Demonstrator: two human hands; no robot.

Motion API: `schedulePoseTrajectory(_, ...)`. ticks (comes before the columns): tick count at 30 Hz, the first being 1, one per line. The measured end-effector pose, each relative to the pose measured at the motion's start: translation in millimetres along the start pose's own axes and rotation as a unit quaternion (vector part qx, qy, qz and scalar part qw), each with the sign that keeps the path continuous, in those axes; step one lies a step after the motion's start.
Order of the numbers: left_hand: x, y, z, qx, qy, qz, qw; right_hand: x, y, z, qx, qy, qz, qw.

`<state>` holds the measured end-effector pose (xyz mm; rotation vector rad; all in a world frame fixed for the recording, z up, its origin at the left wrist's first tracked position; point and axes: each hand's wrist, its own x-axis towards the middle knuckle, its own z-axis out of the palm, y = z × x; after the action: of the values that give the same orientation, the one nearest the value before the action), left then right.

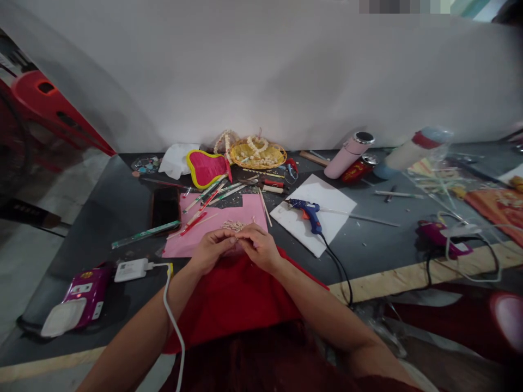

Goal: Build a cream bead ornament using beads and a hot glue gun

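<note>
My left hand (pixel 214 247) and my right hand (pixel 259 247) meet at the fingertips over the near edge of a pink sheet (pixel 255 207). Both are closed in a pinch. Whatever sits between the fingers is too small to make out. Just beyond the fingertips lies a small heap of pale, short pieces (pixel 232 225). A red cloth (pixel 241 305) spreads below my wrists. Several chopstick-like sticks in printed wrappers (pixel 210 190) lie across the sheet, left of and beyond my hands.
A blue glue gun (pixel 310 215) rests on a white board (pixel 330 193) at right. Behind stand a yellow basket (pixel 278 158), a pink flask (pixel 349 155) and a red can (pixel 359 169). A phone (pixel 164 207), a white charger (pixel 131 270) and a purple power strip (pixel 87 291) lie at left.
</note>
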<state>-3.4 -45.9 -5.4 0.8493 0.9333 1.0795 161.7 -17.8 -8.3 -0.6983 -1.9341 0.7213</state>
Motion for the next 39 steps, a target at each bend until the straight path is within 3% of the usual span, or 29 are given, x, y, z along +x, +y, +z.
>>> schedulePoseTrajectory(5,0.8,0.8,-1.2,0.013,0.000,0.007,1.000,0.8,-3.2,-1.3,0.002,-0.021,0.024,0.999)
schedulePoseTrajectory(12,-0.1,4.1,-0.7,0.018,-0.014,0.010,1.000,-0.5,0.9,-1.4,0.009,-0.015,0.005,1.000)
schedulePoseTrajectory(21,2.6,-1.1,-2.6,-0.023,0.007,-0.002,1.000,1.9,-4.8,-2.2,0.002,-0.024,0.039,0.999)
schedulePoseTrajectory(32,2.3,-2.9,-6.5,-0.002,-0.012,-0.010,1.000,-0.2,1.0,-2.0,-0.004,-0.019,0.006,1.000)
schedulePoseTrajectory(39,1.7,-3.4,-6.9,-0.002,0.005,-0.020,1.000,2.2,-1.9,-2.3,-0.001,-0.010,0.012,1.000)
